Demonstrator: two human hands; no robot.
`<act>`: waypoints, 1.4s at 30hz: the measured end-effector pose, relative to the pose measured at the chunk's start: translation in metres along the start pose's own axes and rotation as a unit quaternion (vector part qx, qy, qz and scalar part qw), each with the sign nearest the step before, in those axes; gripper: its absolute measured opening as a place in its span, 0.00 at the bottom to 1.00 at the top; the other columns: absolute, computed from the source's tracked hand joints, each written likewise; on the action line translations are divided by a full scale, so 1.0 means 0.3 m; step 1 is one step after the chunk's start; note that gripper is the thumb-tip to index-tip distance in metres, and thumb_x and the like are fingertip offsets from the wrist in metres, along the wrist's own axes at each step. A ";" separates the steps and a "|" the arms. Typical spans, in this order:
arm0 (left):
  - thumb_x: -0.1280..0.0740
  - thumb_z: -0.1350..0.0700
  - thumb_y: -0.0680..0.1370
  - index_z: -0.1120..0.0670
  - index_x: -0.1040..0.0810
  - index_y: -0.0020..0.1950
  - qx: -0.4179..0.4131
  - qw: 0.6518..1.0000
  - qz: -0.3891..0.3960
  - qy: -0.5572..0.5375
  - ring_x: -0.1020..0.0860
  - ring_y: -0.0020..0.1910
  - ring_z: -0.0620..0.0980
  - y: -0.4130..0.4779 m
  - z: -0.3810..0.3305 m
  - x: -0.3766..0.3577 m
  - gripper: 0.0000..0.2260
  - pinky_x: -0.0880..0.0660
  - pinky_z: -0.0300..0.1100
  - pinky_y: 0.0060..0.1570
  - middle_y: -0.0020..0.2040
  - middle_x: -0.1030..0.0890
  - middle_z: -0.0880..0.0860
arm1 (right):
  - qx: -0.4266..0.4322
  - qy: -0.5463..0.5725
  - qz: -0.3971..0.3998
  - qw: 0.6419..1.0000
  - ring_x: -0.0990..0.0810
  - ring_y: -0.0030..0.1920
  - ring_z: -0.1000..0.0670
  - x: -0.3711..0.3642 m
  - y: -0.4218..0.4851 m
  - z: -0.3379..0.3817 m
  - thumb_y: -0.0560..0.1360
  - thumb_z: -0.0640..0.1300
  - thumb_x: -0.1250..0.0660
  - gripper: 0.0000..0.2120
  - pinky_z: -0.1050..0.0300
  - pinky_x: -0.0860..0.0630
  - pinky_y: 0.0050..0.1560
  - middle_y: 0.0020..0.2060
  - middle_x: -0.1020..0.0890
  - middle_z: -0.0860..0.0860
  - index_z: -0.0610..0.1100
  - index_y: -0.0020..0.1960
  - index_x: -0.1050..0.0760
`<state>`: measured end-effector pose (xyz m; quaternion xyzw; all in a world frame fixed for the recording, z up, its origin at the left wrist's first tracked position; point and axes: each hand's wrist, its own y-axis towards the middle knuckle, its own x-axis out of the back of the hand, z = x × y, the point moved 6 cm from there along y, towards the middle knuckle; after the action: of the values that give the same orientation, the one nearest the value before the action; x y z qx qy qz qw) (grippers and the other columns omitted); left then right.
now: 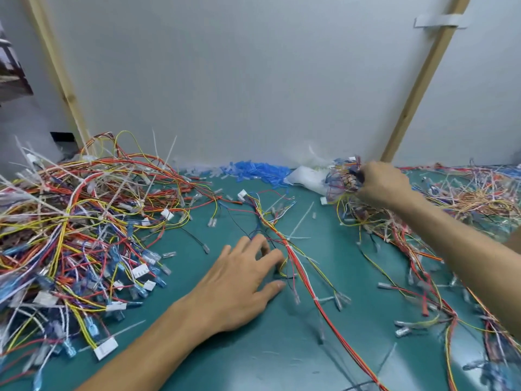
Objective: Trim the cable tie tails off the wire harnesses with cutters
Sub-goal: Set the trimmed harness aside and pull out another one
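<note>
Sorting wire harnesses on a green mat

Covering the green mat (253, 359), heaps of coloured wires sit left (73, 235) and right (462, 204) against a pale wall (239, 80). One harness (298, 261) with white tie tails lies mid-mat; the left hand (239, 286) rests spread on it. The right hand (380, 182) grips a wire bundle (342, 176) at the back.

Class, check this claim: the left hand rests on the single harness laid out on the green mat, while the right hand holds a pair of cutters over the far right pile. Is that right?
Not quite. The head view shows no cutters: the right hand grips a bundle of wires at the far right pile. The rest holds: the left hand rests on the single harness laid out on the green mat.
</note>
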<state>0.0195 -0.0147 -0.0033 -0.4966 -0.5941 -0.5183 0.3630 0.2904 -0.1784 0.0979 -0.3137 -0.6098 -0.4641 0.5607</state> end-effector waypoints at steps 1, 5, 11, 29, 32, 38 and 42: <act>0.44 0.35 0.82 0.40 0.34 0.63 -0.002 1.000 0.000 -0.003 0.34 0.56 0.47 0.001 0.001 0.000 0.14 0.32 0.48 0.57 0.60 0.34 0.42 | 0.015 -0.021 -0.011 1.000 0.19 0.51 0.34 -0.010 -0.010 0.022 0.73 0.38 0.30 0.13 0.38 0.19 0.53 0.59 0.24 0.40 0.39 0.57 0.25; 0.43 0.37 0.82 0.41 0.33 0.62 -0.002 1.000 -0.006 -0.008 0.34 0.57 0.47 0.005 -0.001 0.007 0.13 0.32 0.48 0.57 0.61 0.33 0.42 | 0.104 0.037 -0.151 0.982 0.21 0.43 0.33 0.050 -0.095 0.203 0.72 0.37 0.31 0.13 0.48 0.30 0.39 0.61 0.27 0.37 0.40 0.54 0.30; 0.47 0.37 0.80 0.43 0.32 0.59 -0.020 1.000 0.009 -0.004 0.33 0.61 0.46 0.008 -0.016 0.005 0.15 0.34 0.46 0.58 0.63 0.32 0.38 | 0.094 0.243 0.239 0.936 0.15 0.37 0.45 -0.161 -0.224 0.429 0.78 0.53 0.27 0.18 0.51 0.19 0.41 0.34 0.13 0.47 0.40 0.39 0.17; 0.28 0.50 0.72 0.52 0.17 0.62 0.225 0.774 -0.131 -0.577 0.19 0.54 0.47 0.117 0.098 0.061 0.19 0.24 0.44 0.52 0.57 0.14 0.53 | 0.152 0.573 -0.035 0.804 0.14 0.40 0.55 -0.132 -0.415 0.344 0.75 0.34 0.25 0.09 0.61 0.21 0.45 0.37 0.14 0.55 0.46 0.43 0.20; 0.30 0.62 0.79 0.59 0.18 0.60 0.213 0.733 -0.153 -0.628 0.16 0.45 0.51 0.181 0.062 0.057 0.10 0.21 0.46 0.53 0.49 0.12 0.56 | 0.225 0.505 -0.087 0.828 0.20 0.35 0.57 -0.130 -0.445 0.359 0.75 0.38 0.25 0.11 0.61 0.23 0.39 0.34 0.19 0.58 0.48 0.42 0.26; 0.35 0.68 0.82 0.59 0.25 0.62 0.246 0.638 -0.214 -0.697 0.17 0.35 0.51 0.156 0.101 -0.016 0.10 0.18 0.40 0.39 0.42 0.15 0.57 | 0.257 0.458 -0.170 0.834 0.22 0.37 0.49 -0.094 -0.429 0.314 0.78 0.43 0.26 0.07 0.51 0.24 0.39 0.37 0.21 0.51 0.41 0.46 0.23; 0.33 0.64 0.81 0.58 0.27 0.64 0.233 0.644 -0.229 -0.692 0.18 0.33 0.51 0.134 0.127 -0.018 0.12 0.22 0.42 0.33 0.42 0.14 0.59 | 0.202 0.514 -0.174 0.815 0.18 0.39 0.53 -0.095 -0.415 0.287 0.78 0.41 0.25 0.05 0.54 0.21 0.43 0.40 0.17 0.54 0.44 0.48 0.22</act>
<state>0.0628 0.0202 -0.0058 -0.4577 -0.8682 0.0656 -0.1800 0.1493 -0.1419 0.0486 0.2025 -0.3576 -0.5141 0.7529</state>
